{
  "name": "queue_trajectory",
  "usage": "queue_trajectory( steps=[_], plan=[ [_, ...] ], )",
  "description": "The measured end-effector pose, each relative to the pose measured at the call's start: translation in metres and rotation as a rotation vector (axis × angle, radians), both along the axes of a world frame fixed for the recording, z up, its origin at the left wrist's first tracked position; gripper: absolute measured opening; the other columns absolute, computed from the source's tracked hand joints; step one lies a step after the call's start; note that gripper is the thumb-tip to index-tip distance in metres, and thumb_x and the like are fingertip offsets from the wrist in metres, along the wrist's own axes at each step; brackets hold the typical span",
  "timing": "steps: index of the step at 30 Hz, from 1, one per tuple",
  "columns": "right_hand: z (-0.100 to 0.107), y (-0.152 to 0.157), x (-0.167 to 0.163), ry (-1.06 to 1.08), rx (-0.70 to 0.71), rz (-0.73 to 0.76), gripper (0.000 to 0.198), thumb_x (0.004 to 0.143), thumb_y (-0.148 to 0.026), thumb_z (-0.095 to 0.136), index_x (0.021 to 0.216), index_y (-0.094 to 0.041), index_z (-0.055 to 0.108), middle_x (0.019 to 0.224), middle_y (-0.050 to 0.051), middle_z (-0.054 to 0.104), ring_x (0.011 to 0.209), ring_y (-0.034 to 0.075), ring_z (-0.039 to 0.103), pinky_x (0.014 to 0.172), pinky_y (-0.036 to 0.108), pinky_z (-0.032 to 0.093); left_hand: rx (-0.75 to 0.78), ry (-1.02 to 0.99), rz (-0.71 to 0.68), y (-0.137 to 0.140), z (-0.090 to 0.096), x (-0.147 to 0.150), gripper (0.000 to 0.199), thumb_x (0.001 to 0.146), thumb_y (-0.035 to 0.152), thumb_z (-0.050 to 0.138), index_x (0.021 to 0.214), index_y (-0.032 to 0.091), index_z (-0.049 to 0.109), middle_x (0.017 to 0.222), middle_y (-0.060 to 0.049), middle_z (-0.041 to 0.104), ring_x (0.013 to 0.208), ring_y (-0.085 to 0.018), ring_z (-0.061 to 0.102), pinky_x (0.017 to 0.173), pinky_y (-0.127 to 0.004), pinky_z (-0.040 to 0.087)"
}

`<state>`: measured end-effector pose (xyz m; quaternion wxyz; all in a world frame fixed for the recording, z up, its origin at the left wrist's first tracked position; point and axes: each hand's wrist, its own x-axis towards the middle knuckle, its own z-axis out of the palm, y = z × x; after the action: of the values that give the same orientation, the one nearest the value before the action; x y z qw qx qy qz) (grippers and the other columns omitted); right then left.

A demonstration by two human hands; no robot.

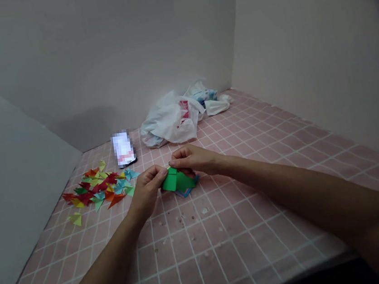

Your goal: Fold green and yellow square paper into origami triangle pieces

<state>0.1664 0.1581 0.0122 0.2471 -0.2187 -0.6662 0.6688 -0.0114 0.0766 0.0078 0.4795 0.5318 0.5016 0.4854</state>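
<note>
A folded green paper (170,181) lies between the two hands over the middle of the tabletop (250,226), and both reach it, so neither hand is clearly the nearer. It sits just to the right of the left hand (147,187), whose thumb and fingers are clamped on its left upper edge, and just on the near side of the right hand (196,158), whose thumb and forefinger pinch together at its top corner while the other fingers curl behind. The green paper leans with its flat face toward the wearer; its folds and the covering fingers make a long axis hard to tell. It looks thin, matte and crisply creased, with a narrow band doubled over near the top. Under its lower edge, corners of blue and pinkish paper (186,193) show. To the left lies a loose scatter of pointed folded pieces (103,186) in red, orange, yellow, green and pale blue, with sharp tips and angular facets. Beyond them a flat phone (123,147) glows, its screen blurred out. A crumpled, thin white plastic bag (169,119) slumps near the wall, and the pink tabletop carries a white grid.
</note>
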Motion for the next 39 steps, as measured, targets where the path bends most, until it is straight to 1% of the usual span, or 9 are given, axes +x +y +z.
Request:
queue_trajectory(
  steps=[11, 13, 15, 19, 23, 26, 30, 32, 39],
  plan=[
    [0.004, -0.002, -0.001, -0.017, 0.028, -0.079, 0.038, 0.087, -0.039, 0.064, 0.060, -0.020, 0.044, 0.043, -0.009, 0.040, 0.034, 0.006, 0.037, 0.034, 0.019, 0.027, -0.008, -0.068, 0.032, -0.001, 0.004, 0.003, 0.034, 0.076, 0.041, 0.076, 0.060, 0.016, 0.058, 0.053, 0.004, 0.049, 0.049, -0.009, 0.043, 0.047, -0.021, 0.034],
    [0.010, -0.002, 0.002, -0.010, 0.190, -0.176, 0.028, 0.091, -0.032, 0.057, 0.068, -0.019, 0.048, 0.051, -0.006, 0.047, 0.041, 0.008, 0.044, 0.040, 0.020, 0.034, -0.008, -0.112, 0.102, -0.002, 0.005, 0.003, 0.033, 0.074, 0.039, 0.078, 0.060, 0.016, 0.059, 0.052, 0.004, 0.049, 0.048, -0.008, 0.043, 0.046, -0.021, 0.034],
    [0.017, -0.003, 0.006, 0.027, 0.486, -0.276, 0.005, 0.088, -0.021, 0.058, 0.086, -0.018, 0.057, 0.074, 0.000, 0.059, 0.061, 0.011, 0.055, 0.055, 0.023, 0.046, 0.003, -0.144, 0.158, -0.002, 0.006, 0.003, 0.033, 0.075, 0.040, 0.076, 0.061, 0.016, 0.059, 0.052, 0.005, 0.049, 0.047, -0.008, 0.044, 0.045, -0.020, 0.034],
    [0.025, -0.009, 0.008, -0.032, 1.031, -0.179, 0.023, 0.082, -0.011, 0.065, 0.104, -0.019, 0.062, 0.118, 0.011, 0.062, 0.107, 0.022, 0.058, 0.092, 0.037, 0.049, 0.007, -0.217, 0.204, -0.004, 0.011, 0.007, 0.032, 0.073, 0.040, 0.076, 0.063, 0.016, 0.059, 0.053, 0.006, 0.049, 0.046, -0.007, 0.042, 0.044, -0.019, 0.033],
    [0.030, -0.018, 0.003, -0.126, 1.208, -0.204, 0.012, 0.091, -0.014, 0.055, 0.082, -0.018, 0.062, 0.101, 0.010, 0.066, 0.094, 0.021, 0.060, 0.085, 0.035, 0.047, -0.015, -0.278, 0.174, -0.008, 0.017, 0.009, 0.032, 0.071, 0.040, 0.077, 0.063, 0.016, 0.057, 0.054, 0.006, 0.049, 0.045, -0.007, 0.043, 0.042, -0.020, 0.033],
    [0.037, -0.024, 0.004, -0.089, 1.005, -0.359, 0.020, 0.090, -0.021, 0.059, 0.071, -0.018, 0.057, 0.074, 0.004, 0.061, 0.072, 0.016, 0.055, 0.071, 0.030, 0.044, 0.003, -0.307, 0.146, -0.011, 0.021, 0.009, 0.033, 0.077, 0.045, 0.070, 0.069, 0.015, 0.061, 0.058, 0.003, 0.055, 0.048, -0.009, 0.048, 0.045, -0.021, 0.039],
    [0.035, -0.036, 0.012, 0.065, 0.297, -0.407, 0.021, 0.083, -0.027, 0.064, 0.067, -0.017, 0.054, 0.061, -0.001, 0.057, 0.055, 0.011, 0.054, 0.055, 0.024, 0.043, 0.122, -0.232, 0.124, -0.016, 0.023, 0.013, 0.031, 0.079, 0.043, 0.073, 0.093, 0.017, 0.067, 0.077, 0.000, 0.067, 0.063, -0.011, 0.059, 0.058, -0.023, 0.047],
    [0.025, -0.044, 0.015, 0.125, 0.056, -0.375, 0.023, 0.078, -0.029, 0.067, 0.065, -0.017, 0.053, 0.058, -0.002, 0.057, 0.051, 0.010, 0.052, 0.051, 0.023, 0.042, 0.141, -0.172, 0.102, -0.020, 0.022, 0.019, 0.030, 0.077, 0.040, 0.077, 0.093, 0.016, 0.068, 0.080, -0.001, 0.069, 0.065, -0.012, 0.060, 0.061, -0.024, 0.048],
    [-0.011, -0.056, 0.016, 0.218, -0.176, -0.299, 0.027, 0.073, -0.035, 0.078, 0.074, -0.013, 0.063, 0.064, 0.000, 0.066, 0.052, 0.009, 0.058, 0.053, 0.022, 0.048, 0.121, -0.103, 0.122, -0.025, 0.016, 0.030, 0.024, 0.074, 0.035, 0.079, 0.075, 0.016, 0.064, 0.063, 0.003, 0.062, 0.056, -0.011, 0.056, 0.058, -0.023, 0.045]
  ],
)
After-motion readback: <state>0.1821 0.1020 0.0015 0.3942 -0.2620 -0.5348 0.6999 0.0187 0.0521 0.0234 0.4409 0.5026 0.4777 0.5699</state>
